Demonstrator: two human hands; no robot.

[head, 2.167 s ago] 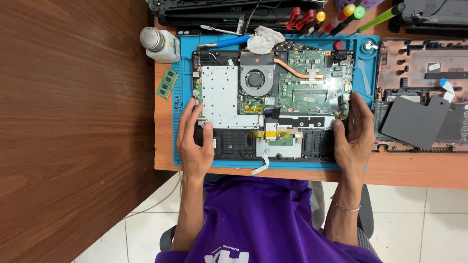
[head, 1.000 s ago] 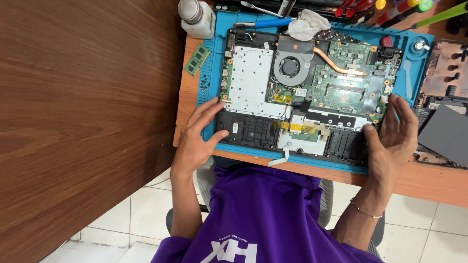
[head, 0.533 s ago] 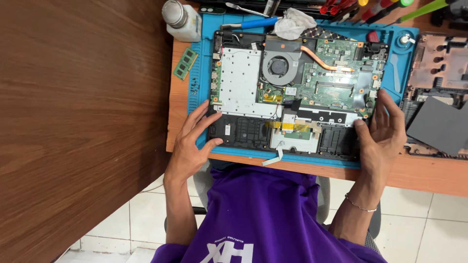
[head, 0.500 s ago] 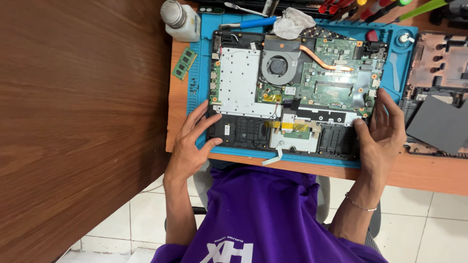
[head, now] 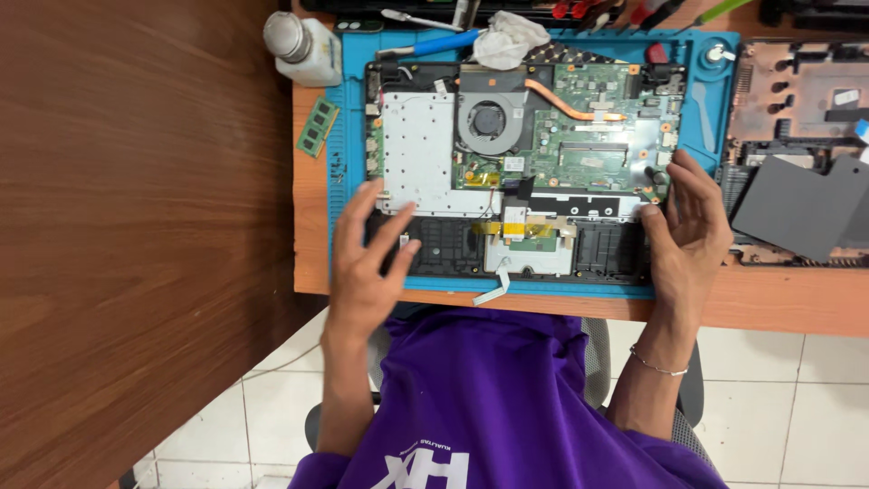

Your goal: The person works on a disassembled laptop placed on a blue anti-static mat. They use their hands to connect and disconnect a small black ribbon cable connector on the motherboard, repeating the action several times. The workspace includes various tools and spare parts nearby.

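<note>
Both hands (head: pixel 362 263) (head: pixel 690 231) lifted, fingers flanking opened laptop (head: pixel 516 172).

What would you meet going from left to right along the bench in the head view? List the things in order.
White bottle → green memory stick → left hand → silver plate → round fan → green circuit board → right hand → grey cover.

Probably an electronics repair workshop: a blue repair mat (head: pixel 344 172), screwdrivers (head: pixel 434 43) and a stripped laptop chassis (head: pixel 797 100) crowd the bench.
</note>
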